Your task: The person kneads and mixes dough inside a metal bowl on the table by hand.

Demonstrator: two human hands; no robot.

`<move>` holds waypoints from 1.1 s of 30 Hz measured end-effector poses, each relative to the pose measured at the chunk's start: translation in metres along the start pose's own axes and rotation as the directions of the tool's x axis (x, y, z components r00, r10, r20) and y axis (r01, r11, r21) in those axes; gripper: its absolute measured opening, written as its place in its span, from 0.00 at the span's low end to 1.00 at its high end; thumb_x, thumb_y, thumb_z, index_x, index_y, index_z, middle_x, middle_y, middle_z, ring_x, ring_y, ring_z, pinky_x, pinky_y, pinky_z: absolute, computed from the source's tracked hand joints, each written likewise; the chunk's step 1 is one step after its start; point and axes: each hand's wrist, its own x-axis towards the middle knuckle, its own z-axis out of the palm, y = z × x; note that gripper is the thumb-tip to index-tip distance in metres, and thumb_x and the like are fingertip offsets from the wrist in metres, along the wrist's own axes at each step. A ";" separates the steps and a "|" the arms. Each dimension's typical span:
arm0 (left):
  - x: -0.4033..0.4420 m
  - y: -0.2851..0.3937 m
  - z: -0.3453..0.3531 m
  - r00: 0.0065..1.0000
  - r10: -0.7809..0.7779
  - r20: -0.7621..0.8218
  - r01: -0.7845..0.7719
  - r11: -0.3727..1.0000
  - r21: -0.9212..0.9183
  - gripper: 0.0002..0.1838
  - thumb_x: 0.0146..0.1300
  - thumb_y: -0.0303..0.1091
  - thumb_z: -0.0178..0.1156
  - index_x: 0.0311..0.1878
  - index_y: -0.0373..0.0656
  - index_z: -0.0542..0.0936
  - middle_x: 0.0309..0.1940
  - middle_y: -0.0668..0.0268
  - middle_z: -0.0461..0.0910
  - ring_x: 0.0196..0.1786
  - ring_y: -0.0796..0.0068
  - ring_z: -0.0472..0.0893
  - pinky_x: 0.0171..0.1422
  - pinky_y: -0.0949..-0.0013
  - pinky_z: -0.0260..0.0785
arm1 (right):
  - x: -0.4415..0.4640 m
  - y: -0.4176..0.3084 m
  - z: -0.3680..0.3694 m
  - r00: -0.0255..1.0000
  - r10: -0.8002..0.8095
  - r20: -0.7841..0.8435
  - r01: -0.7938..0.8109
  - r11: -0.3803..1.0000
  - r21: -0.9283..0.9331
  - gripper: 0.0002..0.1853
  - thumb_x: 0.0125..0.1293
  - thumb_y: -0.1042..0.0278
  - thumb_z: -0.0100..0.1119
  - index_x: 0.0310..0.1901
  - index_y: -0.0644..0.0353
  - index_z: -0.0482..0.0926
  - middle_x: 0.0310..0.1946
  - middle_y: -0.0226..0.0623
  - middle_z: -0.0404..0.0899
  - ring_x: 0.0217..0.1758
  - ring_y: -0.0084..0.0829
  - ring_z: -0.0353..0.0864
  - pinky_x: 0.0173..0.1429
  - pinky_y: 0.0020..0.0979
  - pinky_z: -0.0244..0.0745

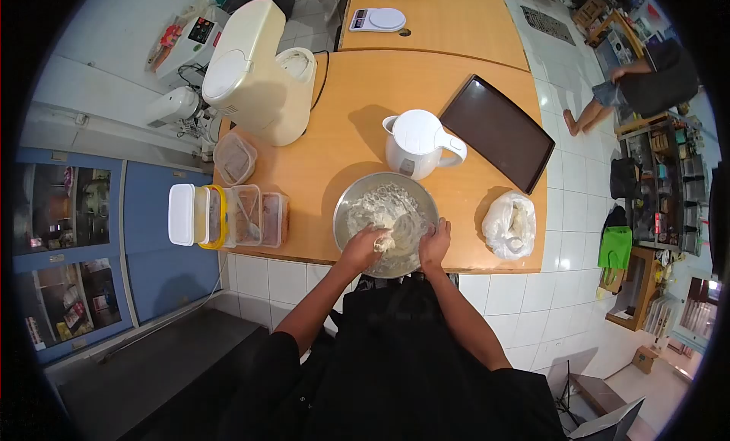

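A round metal mixing bowl (341, 200) stands at the table's front edge, close to my body. Inside it lies a pale, shaggy flour dough (386, 207), with smears of it on the bowl's wall. My left hand (363, 249) reaches over the near left rim, its fingers curled into the dough; the fingertips are partly hidden by it. On the right side, my right hand (435, 245) grips the bowl's rim with the thumb and fingers. Just behind the bowl is a white electric kettle (415, 142), its handle pointing right.
A dark baking tray (498, 129) and a knotted plastic bag (509, 225) are to the right. At left stand a cream stand mixer (255, 80) and several plastic containers (245, 213). A kitchen scale (378, 20) sits farther back. Another person (646, 87) sits at far right.
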 end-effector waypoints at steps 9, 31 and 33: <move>0.014 -0.034 0.038 0.992 -0.122 -0.019 0.124 0.981 0.151 0.40 0.55 0.33 0.65 0.73 0.42 0.63 0.61 0.42 0.74 0.58 0.40 0.77 0.62 0.49 0.71 | 0.003 0.006 0.004 1.000 -0.024 0.010 0.025 0.999 -0.028 0.12 0.63 0.79 0.54 0.48 0.68 0.70 0.43 0.56 0.71 0.45 0.63 0.75 0.47 0.54 0.71; 0.030 0.021 0.073 0.952 -0.181 -0.246 0.233 0.952 0.200 0.32 0.51 0.35 0.68 0.60 0.40 0.71 0.60 0.45 0.71 0.63 0.42 0.71 0.59 0.40 0.68 | -0.002 -0.004 0.002 0.998 -0.035 0.053 0.032 0.998 0.050 0.07 0.64 0.80 0.53 0.44 0.68 0.70 0.40 0.57 0.71 0.43 0.63 0.73 0.45 0.53 0.69; 0.037 0.028 0.084 0.926 -0.238 -0.293 0.302 0.932 0.200 0.27 0.54 0.36 0.66 0.56 0.40 0.71 0.56 0.47 0.72 0.60 0.44 0.73 0.59 0.43 0.68 | -0.004 -0.004 0.003 0.999 -0.027 0.040 0.026 0.999 0.026 0.07 0.64 0.80 0.53 0.44 0.69 0.70 0.40 0.57 0.71 0.43 0.64 0.73 0.45 0.53 0.69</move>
